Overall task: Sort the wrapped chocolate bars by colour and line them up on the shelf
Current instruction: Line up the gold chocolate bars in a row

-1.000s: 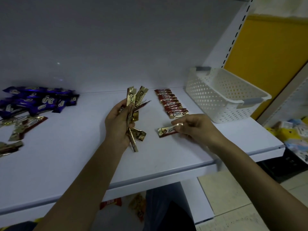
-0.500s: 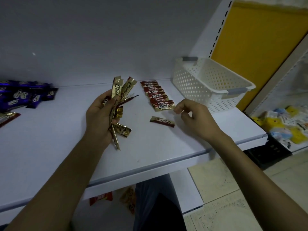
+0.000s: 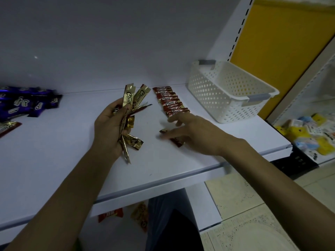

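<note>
Since half a second ago, the right hand has been brought down from beside the near end of the row and is now spread over the loose red bar, which had been lying uncovered on the shelf. Its fingers are held straight and wide apart, blurred by motion. Whether the bar is actually pressed cannot be told. Only the bar's two ends are seen, one past the fingertips and one under the palm. It lies on the shelf just in front of the row of red bars.

That row is laid in overlapping order from the back wall toward the front edge, each wrapper lying crosswise, and the index finger is seen at its nearest wrapper.

A bunch of gold bars is gripped in the left hand, with the fingers curled round the middle of the bunch. Two wrappers are fanned upward above the thumb, and other ends stick out below the palm. The bunch is held above the shelf, left of the red row.

Purple bars are heaped at the far left against the back wall, well apart from both hands. A white perforated basket with grey handles is set at the right end of the shelf, beside the red row.
</note>
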A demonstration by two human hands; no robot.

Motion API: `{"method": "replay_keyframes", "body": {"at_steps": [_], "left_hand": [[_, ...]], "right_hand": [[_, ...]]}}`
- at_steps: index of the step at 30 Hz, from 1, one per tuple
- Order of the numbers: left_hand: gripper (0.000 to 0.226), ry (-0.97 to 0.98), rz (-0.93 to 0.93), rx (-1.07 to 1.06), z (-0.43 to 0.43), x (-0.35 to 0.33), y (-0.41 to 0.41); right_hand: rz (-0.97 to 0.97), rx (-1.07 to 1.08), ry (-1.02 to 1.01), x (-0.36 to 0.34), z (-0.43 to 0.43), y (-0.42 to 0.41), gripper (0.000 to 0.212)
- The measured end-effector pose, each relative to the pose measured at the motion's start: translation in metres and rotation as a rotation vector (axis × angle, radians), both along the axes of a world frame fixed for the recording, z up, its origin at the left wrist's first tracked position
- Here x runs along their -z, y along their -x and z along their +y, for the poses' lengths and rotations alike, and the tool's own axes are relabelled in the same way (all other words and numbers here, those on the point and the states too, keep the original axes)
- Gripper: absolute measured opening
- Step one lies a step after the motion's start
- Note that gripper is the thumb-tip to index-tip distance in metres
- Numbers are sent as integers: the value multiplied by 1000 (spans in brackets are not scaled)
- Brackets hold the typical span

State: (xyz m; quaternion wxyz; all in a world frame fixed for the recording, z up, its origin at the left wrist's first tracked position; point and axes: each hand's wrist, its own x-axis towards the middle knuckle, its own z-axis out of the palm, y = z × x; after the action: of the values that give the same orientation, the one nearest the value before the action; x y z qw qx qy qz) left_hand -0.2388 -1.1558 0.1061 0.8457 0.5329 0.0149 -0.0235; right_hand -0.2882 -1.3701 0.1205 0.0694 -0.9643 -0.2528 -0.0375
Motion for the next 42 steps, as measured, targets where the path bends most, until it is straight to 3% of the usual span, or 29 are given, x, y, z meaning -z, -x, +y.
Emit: {"method": "replay_keyframes", "body": {"at_steps": [5,11,21,24,28,31,33,36,39,42], "left_hand": [[24,9,-6,13,1,1,-1],[22,0,-7,25,0,1,-2],[20,19,-7,35,0,1,-2],[20,22,-1,29,1,2,-3],[22,7,3,3,-1,4,-5],[24,29,9,-49,-3,4,-5],[24,58,18,-88,-5,3,-5],[22,30,17,-153,-2,2,-5],[24,112,59,-182,5,2,-7],[28,286,127,-190,11,1,-11]], "right_hand": [[-8,82,7,-13,-10,-7,15],[-155,369,-322,8,-18,-32,12],[-290,426,-336,23,-14,-53,14],[-330,452,-440,24,-18,-52,13],[-240,498,-659,13,-18,-37,10],[-47,382,-914,-5,16,-10,8],[45,284,-862,-8,51,8,10],[59,238,-697,4,101,17,42],[-2,225,-683,15,122,9,27],[81,239,-782,13,120,1,8]]}}
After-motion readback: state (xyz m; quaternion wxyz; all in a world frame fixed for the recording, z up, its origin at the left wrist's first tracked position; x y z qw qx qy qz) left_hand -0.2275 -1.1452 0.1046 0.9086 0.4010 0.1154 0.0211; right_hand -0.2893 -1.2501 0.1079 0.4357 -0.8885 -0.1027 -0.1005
